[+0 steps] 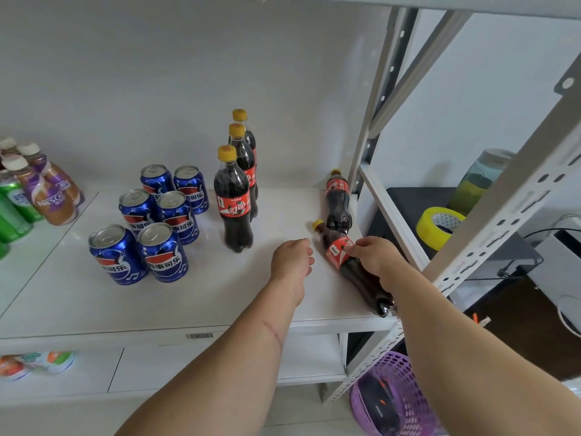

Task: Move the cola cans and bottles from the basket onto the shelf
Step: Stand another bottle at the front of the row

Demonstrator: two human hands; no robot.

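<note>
On the white shelf stand several blue cola cans and three upright cola bottles with yellow caps. Two more cola bottles lie on their sides at the shelf's right end: one at the back, one at the front. My right hand grips the front lying bottle at its red label. My left hand hovers just left of that bottle's neck, fingers loosely curled, holding nothing. The purple basket sits on the floor at the lower right.
Coffee bottles and green cans fill the shelf's left end. White perforated uprights frame the right side. Beyond them lie a yellow tape roll and a jar. Small cups sit on the lower shelf.
</note>
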